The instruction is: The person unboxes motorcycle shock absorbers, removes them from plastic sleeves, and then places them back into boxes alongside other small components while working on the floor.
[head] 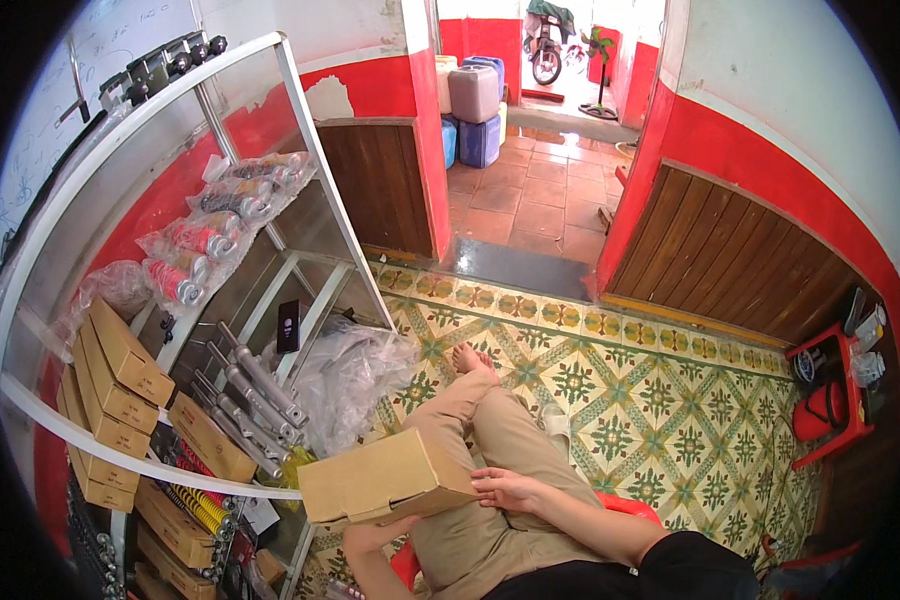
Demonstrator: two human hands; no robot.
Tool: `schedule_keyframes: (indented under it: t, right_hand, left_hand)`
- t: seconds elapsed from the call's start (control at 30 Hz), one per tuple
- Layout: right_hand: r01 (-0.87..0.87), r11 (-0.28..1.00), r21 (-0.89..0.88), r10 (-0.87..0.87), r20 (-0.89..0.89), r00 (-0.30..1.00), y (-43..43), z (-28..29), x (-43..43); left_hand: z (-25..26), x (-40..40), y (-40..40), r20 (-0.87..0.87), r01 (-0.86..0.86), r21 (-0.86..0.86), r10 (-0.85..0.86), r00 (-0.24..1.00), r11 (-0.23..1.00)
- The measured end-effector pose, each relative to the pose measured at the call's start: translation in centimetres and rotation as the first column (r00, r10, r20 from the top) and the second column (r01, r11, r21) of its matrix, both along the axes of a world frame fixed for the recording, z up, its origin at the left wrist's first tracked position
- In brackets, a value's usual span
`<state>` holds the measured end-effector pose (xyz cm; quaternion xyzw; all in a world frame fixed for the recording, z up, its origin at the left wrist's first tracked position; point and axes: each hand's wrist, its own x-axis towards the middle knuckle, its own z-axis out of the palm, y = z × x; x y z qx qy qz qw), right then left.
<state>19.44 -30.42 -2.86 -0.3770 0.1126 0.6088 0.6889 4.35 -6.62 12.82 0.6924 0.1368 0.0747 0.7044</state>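
A closed cardboard box (379,480) is held tilted above my lap, over one trouser leg. My left hand (399,523) supports it from the near side and below; most of its fingers are hidden by the box. Against or very close to the box's right end are the fingertips of my right hand (506,491), slightly apart and not wrapped around it. My crossed legs in tan trousers (495,427) stretch forward, with bare feet (474,360) on the patterned tiles.
A white metal-framed shelf (337,169) stands at left. It carries bagged shock absorbers (195,240), long cardboard boxes (120,420), grey fork tubes (259,382) and a phone (288,326). Plastic wrap (352,375) lies beside it. A red stool (832,397) is at right; jerrycans (476,105) are stacked beyond the doorway.
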Motion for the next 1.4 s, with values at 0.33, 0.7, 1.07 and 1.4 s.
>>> schedule_keyframes:
  t: [0.33, 0.7, 1.07, 1.4]
  right_hand:
    - [-0.008, 1.000, -0.025, 0.009, 0.039, 0.999, 0.2, 1.3, 0.0]
    - [0.079, 0.985, -0.153, -0.026, 0.324, 0.946, 1.0, 2.3, -1.5]
    - [0.254, 0.932, -0.258, 0.108, 0.868, 0.484, 0.7, 3.6, 0.6]
    - [0.062, 0.945, 0.322, -0.313, 0.942, -0.123, 2.8, 27.8, 1.4]
  left_hand:
    - [12.1, 4.4, -3.2, 0.593, -0.366, -0.172, 0.392, 0.703, 0.915]
    - [11.9, 4.2, -3.0, 0.558, -0.489, -0.214, 0.517, 0.649, 0.845]
    - [11.2, 3.0, -2.4, 0.612, -0.349, -0.217, 0.406, 0.679, 0.912]
    - [10.1, 2.9, -3.2, 0.623, -0.240, -0.042, 0.214, 0.752, 0.970]
